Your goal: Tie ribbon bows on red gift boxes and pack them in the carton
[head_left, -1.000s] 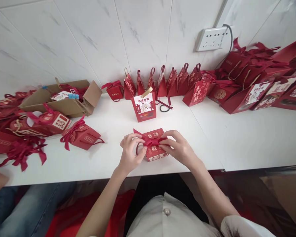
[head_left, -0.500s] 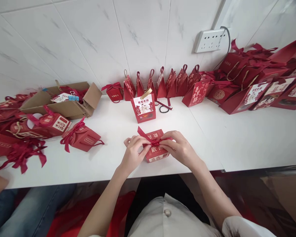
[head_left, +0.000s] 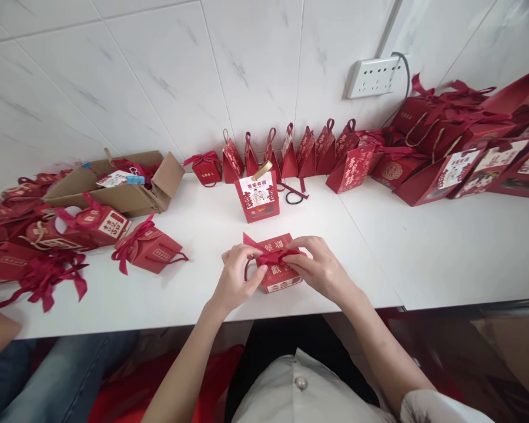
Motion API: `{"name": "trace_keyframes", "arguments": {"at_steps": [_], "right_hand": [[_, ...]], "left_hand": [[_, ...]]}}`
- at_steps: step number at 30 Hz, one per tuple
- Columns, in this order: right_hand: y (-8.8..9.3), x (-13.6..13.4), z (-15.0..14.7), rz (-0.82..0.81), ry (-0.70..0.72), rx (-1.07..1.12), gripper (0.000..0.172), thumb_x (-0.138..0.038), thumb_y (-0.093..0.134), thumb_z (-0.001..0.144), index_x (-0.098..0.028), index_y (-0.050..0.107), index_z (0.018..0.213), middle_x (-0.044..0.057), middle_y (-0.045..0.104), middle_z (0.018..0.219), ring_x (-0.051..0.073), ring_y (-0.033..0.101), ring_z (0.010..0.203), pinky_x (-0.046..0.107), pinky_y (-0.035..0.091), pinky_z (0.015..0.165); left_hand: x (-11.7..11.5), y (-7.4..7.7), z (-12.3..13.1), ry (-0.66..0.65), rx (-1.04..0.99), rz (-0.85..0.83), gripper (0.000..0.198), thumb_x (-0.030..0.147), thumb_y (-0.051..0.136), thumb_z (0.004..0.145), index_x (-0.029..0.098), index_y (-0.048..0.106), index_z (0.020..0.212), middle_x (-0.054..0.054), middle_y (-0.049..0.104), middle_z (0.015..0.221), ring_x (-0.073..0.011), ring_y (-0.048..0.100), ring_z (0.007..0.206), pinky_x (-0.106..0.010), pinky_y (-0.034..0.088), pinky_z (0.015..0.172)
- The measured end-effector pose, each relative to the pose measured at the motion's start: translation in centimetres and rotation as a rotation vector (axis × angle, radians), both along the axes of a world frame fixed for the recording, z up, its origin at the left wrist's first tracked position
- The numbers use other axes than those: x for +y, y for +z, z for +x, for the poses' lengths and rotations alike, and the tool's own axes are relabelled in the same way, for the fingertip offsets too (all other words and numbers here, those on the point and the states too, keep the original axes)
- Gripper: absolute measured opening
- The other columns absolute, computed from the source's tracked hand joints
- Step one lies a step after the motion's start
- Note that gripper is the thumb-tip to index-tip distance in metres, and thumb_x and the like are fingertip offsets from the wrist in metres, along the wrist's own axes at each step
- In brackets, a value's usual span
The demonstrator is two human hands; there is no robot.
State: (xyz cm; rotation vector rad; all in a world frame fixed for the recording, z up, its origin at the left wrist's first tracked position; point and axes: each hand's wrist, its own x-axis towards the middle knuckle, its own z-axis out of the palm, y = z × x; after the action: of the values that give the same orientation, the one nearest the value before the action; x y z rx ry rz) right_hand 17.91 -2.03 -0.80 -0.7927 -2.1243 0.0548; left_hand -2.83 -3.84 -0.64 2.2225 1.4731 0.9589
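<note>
Head view: small red card box sits on the white table near its front edge, between the two sets of fingers and partly under them. Dark red ribbon crosses its top. The left hand pinches one strand between thumb and forefinger, and the right hand pinches the other side, remaining fingers loosely curled. Judgement: box light, thin card, easily crushed; ribbon soft and slick, so grip close to the crossing. Best hold on box: side walls. Beyond the fingertips stands an upright red bag; further off, a row of red bags lines the wall.
</note>
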Motion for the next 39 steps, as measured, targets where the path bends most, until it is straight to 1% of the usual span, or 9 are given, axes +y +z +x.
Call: {"name": "trace_keyframes", "arguments": {"at_steps": [2,4,10,18,23,27,31,34,39], "right_hand": [[-0.1,0.0,0.2,0.001,-0.005,-0.017,0.018,-0.008,0.049,0.089,-0.018,0.064,0.091,0.011,0.061,0.097,0.021,0.057,0.089,0.038,0.049,0.074],[-0.2,0.0,0.5,0.003,-0.005,-0.034,0.020,-0.008,0.047,0.089,-0.018,0.065,0.092,0.011,0.061,0.098,0.022,0.057,0.089,0.038,0.049,0.073],[-0.3,0.0,1.4,0.016,-0.031,-0.070,0.026,-0.005,0.044,0.089,-0.020,0.065,0.093,0.011,0.059,0.100,0.022,0.056,0.091,0.039,0.049,0.074],[-0.3,0.5,2.3,0.023,-0.027,-0.116,0.030,-0.001,0.042,0.087,-0.019,0.065,0.093,0.012,0.059,0.102,0.023,0.056,0.094,0.040,0.049,0.074],[-0.5,0.6,2.9,0.027,-0.019,-0.099,0.032,-0.001,0.042,0.086,-0.020,0.067,0.091,0.012,0.058,0.102,0.024,0.056,0.094,0.041,0.049,0.073],[0.4,0.6,2.9,-0.128,0.048,0.025,0.019,-0.014,0.051,0.086,-0.020,0.067,0.096,0.013,0.056,0.110,0.026,0.055,0.102,0.044,0.049,0.080],[2.2,2.1,0.9,-0.293,0.014,0.105,0.018,-0.022,0.050,0.089,-0.019,0.068,0.089,0.010,0.059,0.106,0.024,0.057,0.099,0.042,0.049,0.084],[3.4,3.9,-1.6,-0.398,0.087,-0.041,0.014,-0.021,0.056,0.086,-0.017,0.069,0.080,0.010,0.061,0.102,0.023,0.059,0.096,0.040,0.048,0.085],[4.5,5.7,-4.3,-0.568,0.280,-0.361,0.007,-0.019,0.064,0.078,-0.018,0.071,0.077,0.009,0.062,0.104,0.024,0.060,0.094,0.035,0.047,0.080]], "left_hand": [[0.0,-0.3,-0.3,-0.002,0.010,0.004,0.008,0.026,0.050,0.087,0.021,0.056,0.087,-0.001,0.062,0.086,-0.0160,0.057,0.082,-0.033,0.037,0.083],[0.1,-0.6,-0.6,-0.034,0.008,0.028,0.011,0.028,0.050,0.089,0.021,0.057,0.083,0.000,0.062,0.080,-0.0149,0.057,0.077,-0.032,0.037,0.080],[0.7,-1.5,-1.7,-0.142,-0.030,0.192,0.005,0.021,0.056,0.087,0.021,0.060,0.084,0.001,0.062,0.077,-0.0126,0.057,0.075,-0.030,0.037,0.074],[1.0,-1.5,-2.2,-0.185,0.009,0.272,0.006,0.017,0.056,0.086,0.021,0.061,0.086,0.002,0.060,0.077,-0.0112,0.056,0.073,-0.030,0.038,0.074],[0.7,-1.1,-2.3,-0.170,0.023,0.263,0.009,0.017,0.054,0.087,0.022,0.060,0.084,0.002,0.060,0.076,-0.0115,0.056,0.073,-0.031,0.038,0.075],[-0.2,0.1,-1.7,-0.134,0.013,0.120,0.009,0.027,0.053,0.087,0.020,0.059,0.088,-0.001,0.060,0.082,-0.0150,0.056,0.080,-0.033,0.037,0.078],[-1.1,0.8,0.0,0.025,0.003,-0.040,0.020,0.031,0.042,0.091,0.020,0.056,0.081,0.000,0.060,0.079,-0.0144,0.055,0.076,-0.032,0.038,0.076],[-1.4,0.7,1.2,0.139,0.016,-0.054,0.017,0.027,0.045,0.089,0.020,0.051,0.075,0.002,0.057,0.072,-0.0129,0.052,0.067,-0.031,0.039,0.073],[-1.9,0.0,1.8,0.154,0.034,-0.006,0.004,0.019,0.052,0.084,0.020,0.051,0.080,0.003,0.058,0.074,-0.0126,0.053,0.066,-0.030,0.040,0.072]]}}
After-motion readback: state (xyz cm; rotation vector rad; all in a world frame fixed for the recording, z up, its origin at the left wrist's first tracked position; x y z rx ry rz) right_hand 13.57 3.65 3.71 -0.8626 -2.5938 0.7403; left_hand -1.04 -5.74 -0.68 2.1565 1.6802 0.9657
